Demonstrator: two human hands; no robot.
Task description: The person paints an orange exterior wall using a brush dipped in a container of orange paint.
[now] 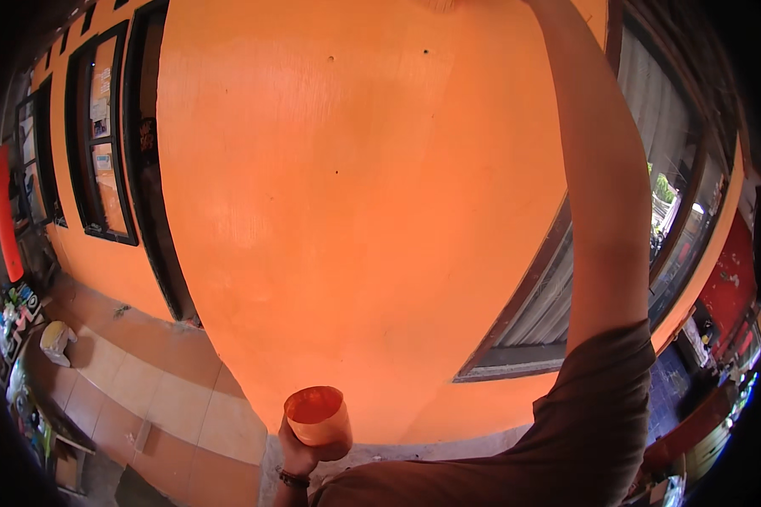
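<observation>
My left hand (296, 455) is low in the view, its fingers wrapped round an orange cup-like container (328, 427). The cup is held roughly upright, and its inside is a deeper red-orange; how full it is cannot be told. My right arm (604, 186) stretches up along the right side, and the hand lies beyond the top edge. Near there, a small tan piece (435, 4) of something shows against the orange wall (372, 237), cut off by the frame; its kind cannot be made out. The wall has several small dark holes and some darker patches.
A dark-framed window (528, 342) with a pale curtain borders the wall at right. A dark doorway (156, 169) and a narrow window (101, 135) are at left. Below lies a tiled floor (156, 397) with a whitish bag-like object (57, 342) and cluttered items at far left.
</observation>
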